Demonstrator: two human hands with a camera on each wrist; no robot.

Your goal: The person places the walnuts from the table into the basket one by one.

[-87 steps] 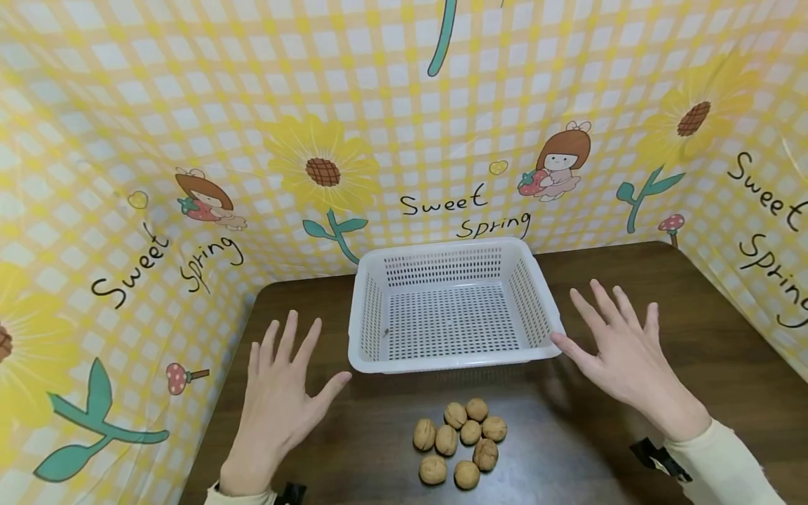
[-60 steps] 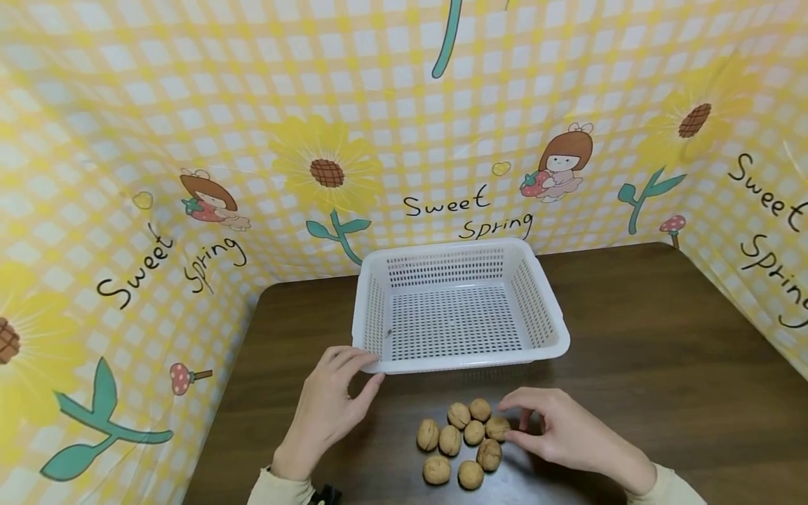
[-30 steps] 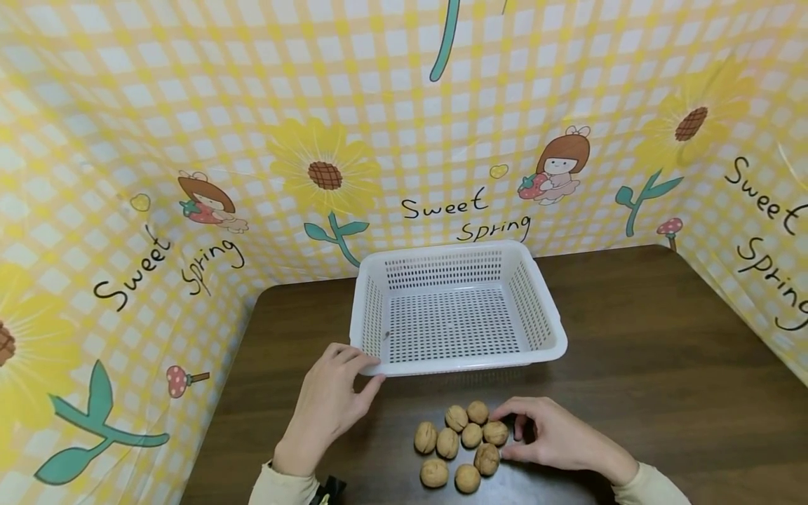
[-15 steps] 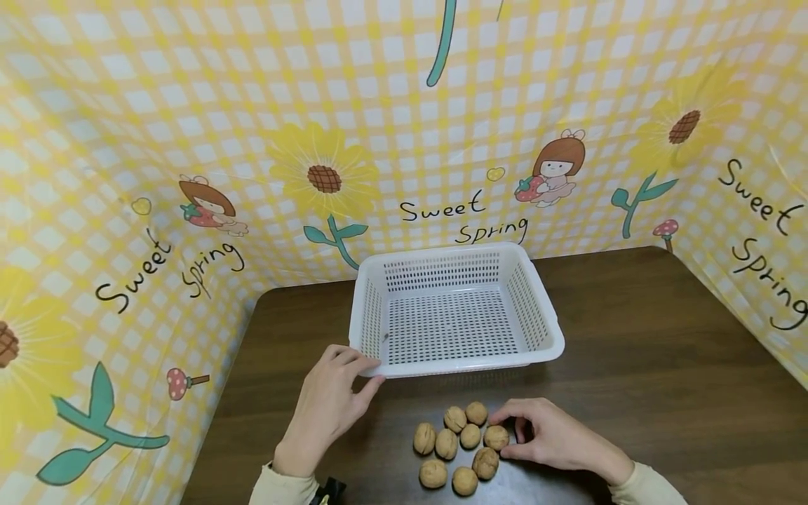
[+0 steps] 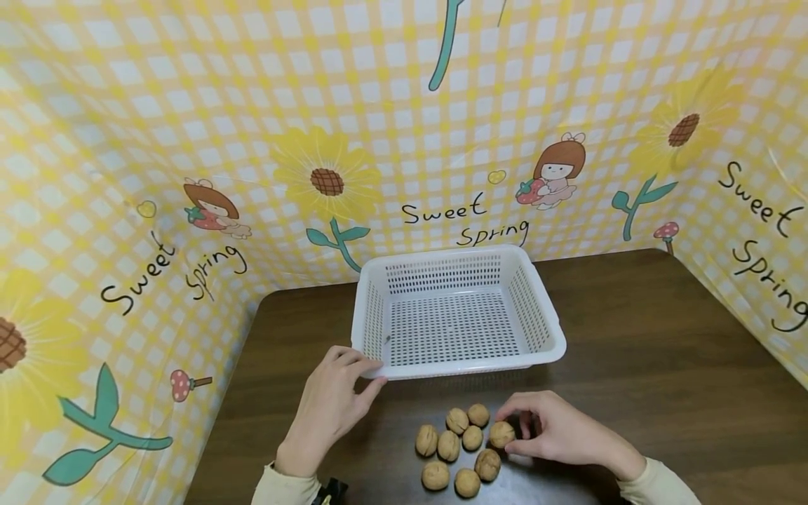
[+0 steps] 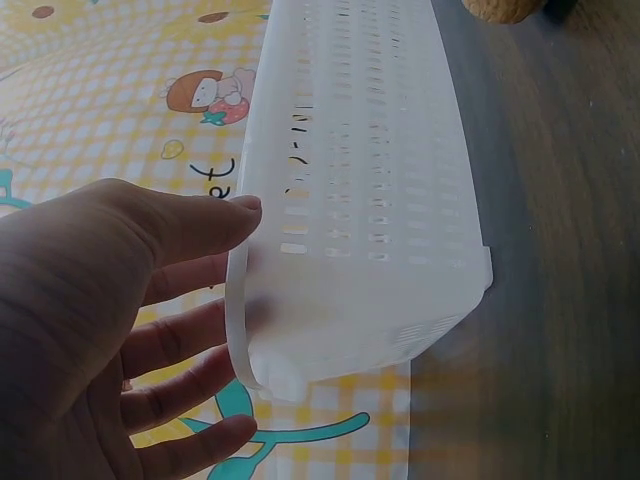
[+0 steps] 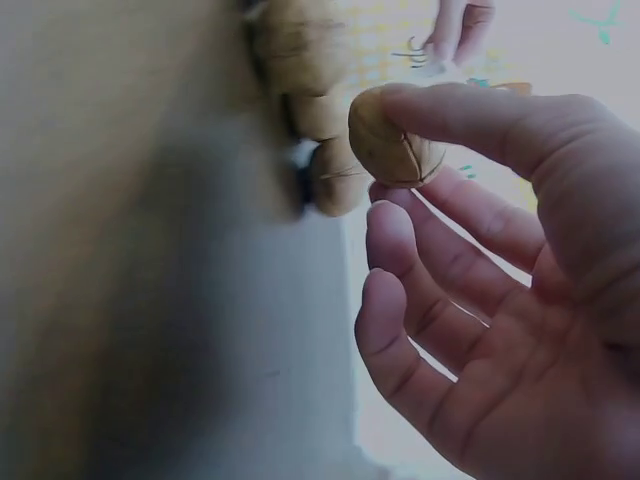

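At the near left corner of the white basket (image 5: 467,367), my left hand (image 5: 331,403) pinches the rim (image 6: 236,300), thumb outside, probably to steady it; over the dark table (image 5: 663,337) in front, my right hand (image 5: 555,428) holds one walnut (image 5: 501,435) between thumb and fingertips, spare fingers loosely bent, perhaps because so round a shell rolls; the other walnuts (image 5: 448,445) lie bunched beside it, between my hands.

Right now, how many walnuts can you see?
9: one walnut pinched by the right hand; on the table, two back walnuts, three middle walnuts and three front walnuts. The right hand could hide another.
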